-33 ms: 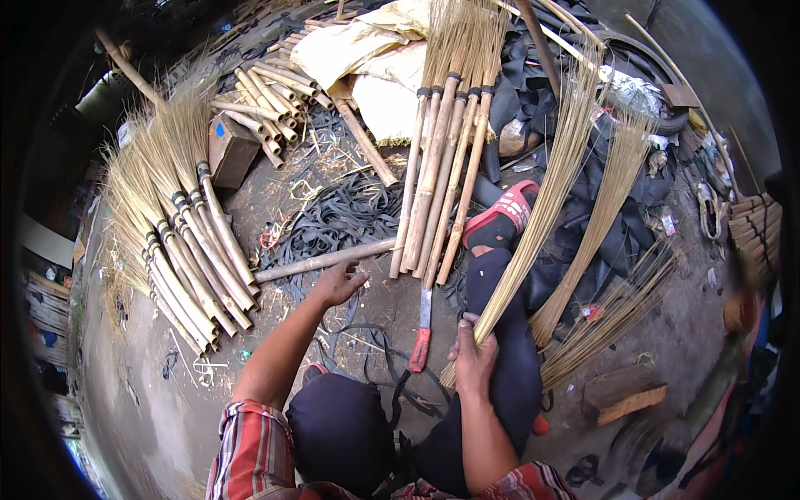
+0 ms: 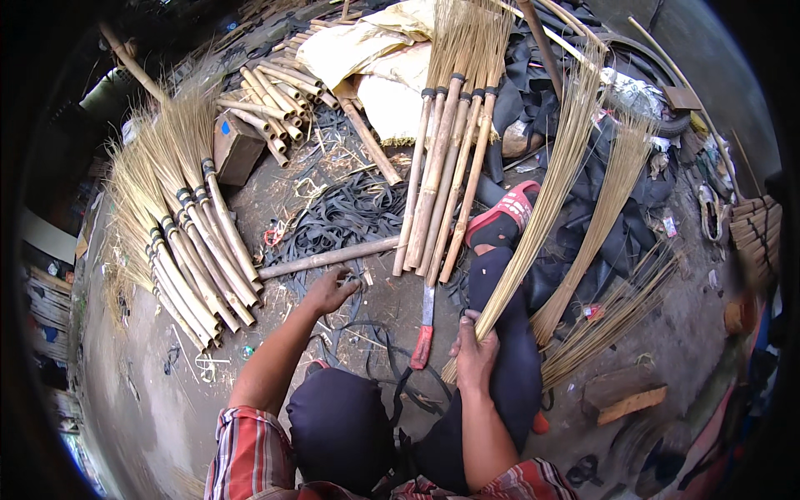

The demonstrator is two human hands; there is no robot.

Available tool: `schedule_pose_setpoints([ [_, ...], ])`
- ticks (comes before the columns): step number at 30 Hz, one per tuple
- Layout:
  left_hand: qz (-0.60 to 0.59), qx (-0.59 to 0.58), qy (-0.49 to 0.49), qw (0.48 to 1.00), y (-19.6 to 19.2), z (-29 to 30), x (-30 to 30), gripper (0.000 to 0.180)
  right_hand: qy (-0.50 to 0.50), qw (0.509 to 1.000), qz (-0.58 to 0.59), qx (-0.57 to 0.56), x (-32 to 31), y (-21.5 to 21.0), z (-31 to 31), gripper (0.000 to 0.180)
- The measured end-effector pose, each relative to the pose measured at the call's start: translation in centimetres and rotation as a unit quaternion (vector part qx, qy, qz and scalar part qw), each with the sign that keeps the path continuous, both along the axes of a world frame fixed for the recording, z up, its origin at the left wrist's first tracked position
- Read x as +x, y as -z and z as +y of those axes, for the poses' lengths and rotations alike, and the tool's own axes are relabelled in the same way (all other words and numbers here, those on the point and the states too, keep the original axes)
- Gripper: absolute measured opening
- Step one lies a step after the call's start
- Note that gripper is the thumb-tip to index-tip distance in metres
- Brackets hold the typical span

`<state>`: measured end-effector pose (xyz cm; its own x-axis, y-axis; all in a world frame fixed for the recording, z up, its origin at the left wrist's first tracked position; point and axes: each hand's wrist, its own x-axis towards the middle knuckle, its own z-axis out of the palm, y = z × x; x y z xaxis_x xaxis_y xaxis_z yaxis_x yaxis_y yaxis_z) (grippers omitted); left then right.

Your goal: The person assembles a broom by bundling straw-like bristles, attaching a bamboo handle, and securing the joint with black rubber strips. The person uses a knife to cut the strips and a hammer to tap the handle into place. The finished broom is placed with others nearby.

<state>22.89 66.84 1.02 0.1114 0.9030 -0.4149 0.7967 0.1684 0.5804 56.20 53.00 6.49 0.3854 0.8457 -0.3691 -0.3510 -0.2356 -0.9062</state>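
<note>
My right hand (image 2: 477,348) is closed round the lower end of a long bundle of thin straw-coloured bristle sticks (image 2: 546,204), which slants up and away over my right leg. Over the floor, in front of my left knee, hovers my left hand (image 2: 331,292); its fingers are loosely apart with nothing between them. It is nearest to a bamboo pole (image 2: 329,257) and some black rubber strips (image 2: 346,218). Between my hands lies a knife (image 2: 423,337) with a red handle. Several brooms with bamboo handles (image 2: 435,179) lie just beyond its blade.
More brooms (image 2: 200,262) fan out at the left beside a wooden block (image 2: 236,148). Cut bamboo lengths (image 2: 275,100) and a pale sack (image 2: 392,71) are at the back. Two other bristle bundles (image 2: 596,242) (image 2: 612,321) and a wood block (image 2: 623,396) lie right.
My left hand has dropped very slightly toward me. The view has shifted a little; my right hand keeps its hold on the bristle bundle.
</note>
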Motion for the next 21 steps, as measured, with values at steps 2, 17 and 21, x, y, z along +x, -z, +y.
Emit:
schedule_pose_setpoints([
  [2, 0.071, 0.025, -0.063, 0.995, -0.2, -7.7, -5.9, 0.071, -0.015, 1.000, -0.006, -0.013, -0.2, 0.4, -0.2, 0.027],
  [17, 0.315, -0.290, -0.741, 0.517, 0.3, -76.5, -9.2, 0.086, -0.010, 0.988, -0.157, 0.010, -0.9, 3.8, -1.2, 0.023],
  [21, 0.223, -0.282, -0.770, 0.527, 3.3, -79.0, -6.0, 0.084, -0.010, 0.978, -0.205, 0.036, -1.1, 4.5, -1.3, 0.024],
])
